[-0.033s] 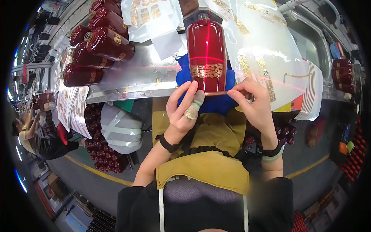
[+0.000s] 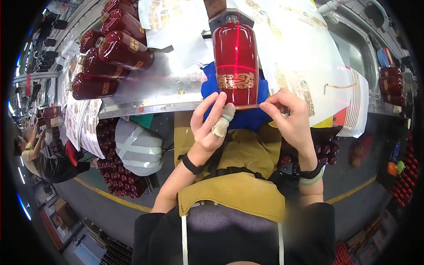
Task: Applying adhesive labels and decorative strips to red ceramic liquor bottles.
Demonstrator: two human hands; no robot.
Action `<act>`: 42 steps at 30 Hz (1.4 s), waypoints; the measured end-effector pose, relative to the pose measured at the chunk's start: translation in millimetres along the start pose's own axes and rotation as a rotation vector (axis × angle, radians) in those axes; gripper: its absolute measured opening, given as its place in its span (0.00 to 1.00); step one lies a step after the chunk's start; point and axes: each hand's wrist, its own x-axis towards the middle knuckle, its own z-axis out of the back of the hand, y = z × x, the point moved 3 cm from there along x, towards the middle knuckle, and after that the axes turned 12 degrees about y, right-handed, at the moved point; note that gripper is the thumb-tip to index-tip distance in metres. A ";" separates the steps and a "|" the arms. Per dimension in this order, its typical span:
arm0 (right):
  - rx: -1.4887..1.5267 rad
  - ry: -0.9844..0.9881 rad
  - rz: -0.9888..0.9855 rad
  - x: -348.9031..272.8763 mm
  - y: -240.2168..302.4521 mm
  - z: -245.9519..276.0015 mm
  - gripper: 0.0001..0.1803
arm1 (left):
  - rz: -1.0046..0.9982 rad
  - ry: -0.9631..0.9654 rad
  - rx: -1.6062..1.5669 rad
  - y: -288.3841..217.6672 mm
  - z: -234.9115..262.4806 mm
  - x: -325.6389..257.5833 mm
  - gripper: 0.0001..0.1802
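Observation:
A red glass bottle (image 2: 235, 51) with a gold patterned band lies on a blue cloth (image 2: 211, 86), its neck pointing away from me. Red laser lines cross its front. My left hand (image 2: 211, 121) grips the bottle's near left corner, index finger on the glass and thumb at the base. A pale wrap with a green band covers that thumb. Along the base edge runs a thin gold strip (image 2: 247, 107). At its right end, thumb and index finger of my right hand (image 2: 291, 117) are pinched together; the fingertips partly hide what they hold.
Several red bottles (image 2: 126, 51) lie at the left on the metal bench (image 2: 150, 95). Sheets of gold decals (image 2: 296, 53) spread over the right side. A grey taped bundle (image 2: 139, 145) is below the bench. Another person (image 2: 48, 154) works at far left.

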 end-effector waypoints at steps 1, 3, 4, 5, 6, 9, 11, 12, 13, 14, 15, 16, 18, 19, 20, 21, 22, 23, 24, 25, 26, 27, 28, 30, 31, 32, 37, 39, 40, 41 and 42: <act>0.000 -0.003 -0.002 0.2 -0.8 -0.1 0.09 | -0.009 0.016 -0.001 -2.1 -0.4 1.0 0.13; -0.007 -0.007 -0.007 0.9 -2.1 -0.5 0.09 | -0.008 0.029 0.021 -6.9 0.1 3.7 0.13; -0.005 -0.006 -0.005 1.2 -2.3 -0.6 0.09 | -0.005 0.047 0.039 -8.8 0.0 5.8 0.12; -0.012 -0.001 -0.005 1.8 -2.3 -0.8 0.09 | -0.024 0.048 0.087 -11.1 0.3 8.1 0.12; -0.021 -0.001 -0.013 2.2 -2.2 -0.9 0.09 | -0.016 0.040 0.083 -11.0 1.3 10.6 0.12; -0.016 0.003 0.004 3.9 0.2 -1.7 0.08 | -0.033 0.068 -0.098 -4.6 1.2 17.8 0.09; -0.003 0.013 0.006 3.5 2.6 -2.0 0.08 | -0.035 0.004 -0.096 -1.9 1.7 18.5 0.09; 0.017 0.017 0.004 2.7 3.8 -2.1 0.08 | -0.007 -0.034 -0.098 -0.2 1.8 17.6 0.10; 0.003 0.017 0.020 3.2 5.2 -2.9 0.07 | -0.003 -0.044 -0.104 1.8 2.1 16.4 0.10; 0.008 0.023 0.019 3.1 6.2 -3.7 0.07 | 0.003 -0.039 -0.109 3.7 2.2 14.9 0.10; 0.016 0.027 0.039 2.8 7.7 -4.6 0.07 | 0.012 -0.033 -0.113 5.0 2.9 12.9 0.10; 0.022 0.031 0.062 2.8 8.8 -5.5 0.07 | 0.020 -0.031 -0.117 6.6 3.7 11.0 0.11; 0.040 0.043 0.051 1.2 9.3 -6.2 0.07 | 0.043 -0.022 -0.142 7.0 3.7 7.7 0.11; 0.039 0.033 0.051 0.5 9.4 -5.4 0.07 | 0.015 -0.022 -0.133 6.0 3.9 7.1 0.12; 0.041 0.018 0.042 -0.2 9.1 -4.3 0.08 | -0.006 -0.008 -0.123 4.4 3.4 7.2 0.14; 0.038 0.020 0.049 0.0 8.8 -3.6 0.08 | -0.034 0.003 -0.091 1.5 3.4 7.3 0.12; 0.029 0.020 0.043 0.3 8.1 -2.6 0.08 | -0.039 -0.001 -0.091 -0.9 3.4 8.0 0.12; 0.020 0.021 0.036 0.9 7.1 -2.0 0.08 | -0.023 0.002 -0.056 -4.1 2.8 8.9 0.12; 0.020 0.019 0.035 1.6 6.3 -1.6 0.08 | -0.005 0.008 -0.023 -6.9 2.5 10.1 0.11; 0.006 0.021 0.036 2.2 5.5 -1.5 0.08 | -0.007 0.003 0.001 -9.5 2.5 11.6 0.12; -0.007 0.022 0.029 3.0 4.5 -1.8 0.08 | -0.003 0.007 0.007 -11.1 2.1 13.3 0.12; -0.007 0.023 0.037 4.1 3.9 -2.5 0.08 | -0.008 0.005 -0.009 -12.2 2.3 14.9 0.11; -0.003 0.019 0.042 5.2 3.2 -3.1 0.08 | -0.013 0.003 -0.024 -12.4 2.0 16.5 0.11; 0.004 0.015 0.048 5.7 2.8 -5.1 0.09 | -0.024 0.030 -0.070 -8.6 3.3 18.9 0.09; 0.022 0.016 0.035 6.0 2.2 -5.8 0.09 | -0.027 0.026 -0.106 -5.8 3.1 19.8 0.09; 0.039 0.013 0.016 6.5 1.5 -6.4 0.09 | -0.021 0.029 -0.138 -2.1 2.6 20.4 0.09; 0.038 0.014 0.038 6.4 3.0 -7.5 0.09 | 0.046 -0.064 -0.147 4.5 2.9 13.2 0.10; 0.027 0.023 0.046 5.9 3.5 -7.7 0.09 | 0.026 -0.066 -0.133 3.9 2.6 9.8 0.10; 0.031 0.015 0.047 5.5 3.4 -7.5 0.09 | 0.009 -0.063 -0.115 3.7 1.9 9.0 0.10; 0.034 0.006 0.047 5.0 3.3 -6.5 0.09 | 0.032 -0.039 -0.140 2.8 2.4 7.5 0.11; 0.033 0.004 0.047 4.7 3.1 -5.9 0.09 | 0.027 -0.050 -0.142 1.4 3.4 6.9 0.11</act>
